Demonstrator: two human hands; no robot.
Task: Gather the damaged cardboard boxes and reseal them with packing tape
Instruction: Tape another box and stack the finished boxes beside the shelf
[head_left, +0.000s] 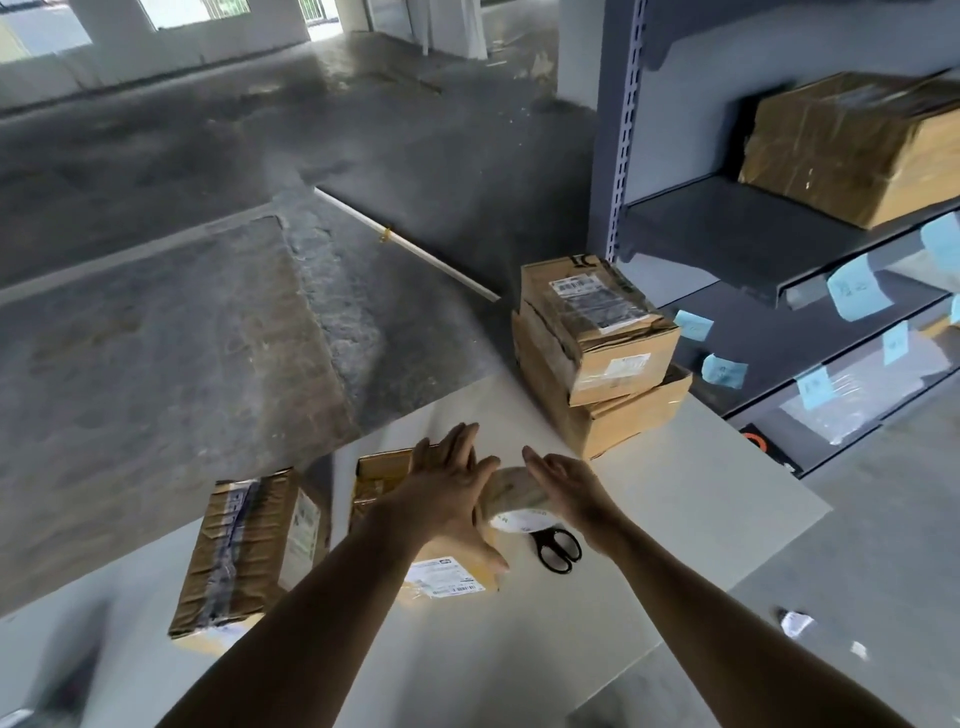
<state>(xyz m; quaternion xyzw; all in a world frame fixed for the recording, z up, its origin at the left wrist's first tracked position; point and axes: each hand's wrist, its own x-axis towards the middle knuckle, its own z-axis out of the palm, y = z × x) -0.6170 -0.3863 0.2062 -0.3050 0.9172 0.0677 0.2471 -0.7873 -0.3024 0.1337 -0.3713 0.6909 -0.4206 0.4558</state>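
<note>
Between the straight fingers of the left hand (451, 487) and right hand (567, 488) sits the tape (513, 492). Both hands are flat, not curled. A box (445, 572) lies under the left fingers, scissors (558, 548) near the right.

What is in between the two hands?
A roll of packing tape lies between the left hand and the right hand, as the head view shows.

Single head-worn wide-angle view, forward and down, close over a white table (675, 493), floor (208, 312) and shelving (727, 228) beyond
</note>
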